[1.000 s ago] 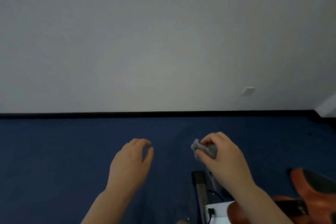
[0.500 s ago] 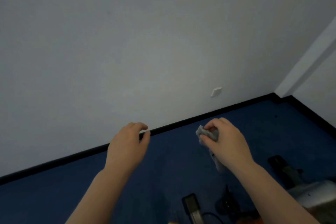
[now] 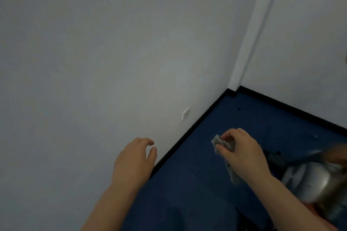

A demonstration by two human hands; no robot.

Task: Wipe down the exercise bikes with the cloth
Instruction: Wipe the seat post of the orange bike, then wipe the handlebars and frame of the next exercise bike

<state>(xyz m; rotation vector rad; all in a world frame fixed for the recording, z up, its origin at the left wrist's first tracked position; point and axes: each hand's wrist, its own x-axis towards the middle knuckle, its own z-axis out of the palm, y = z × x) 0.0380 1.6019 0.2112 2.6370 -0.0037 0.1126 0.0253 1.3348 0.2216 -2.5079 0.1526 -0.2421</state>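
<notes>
My right hand (image 3: 241, 153) is closed around a crumpled grey cloth (image 3: 217, 141), held in the air above the blue floor; a strip of the cloth hangs below the hand. My left hand (image 3: 134, 159) hovers to the left with loosely curled fingers and holds nothing. Part of an exercise bike (image 3: 308, 180), a blurred silver-grey housing with dark parts, shows at the lower right, just right of my right forearm. Most of the bike is out of frame.
A white wall (image 3: 112, 62) fills the left and top and meets a second wall (image 3: 309, 52) in a corner at the right. A black skirting strip (image 3: 187, 135) runs along the blue carpet (image 3: 197, 184). A small white wall plate (image 3: 185, 113) sits low on the wall.
The view has swung right and tilted: the room corner and the silver bike housing have come into sight. Both hands keep their poses, the right one still gripping the cloth.
</notes>
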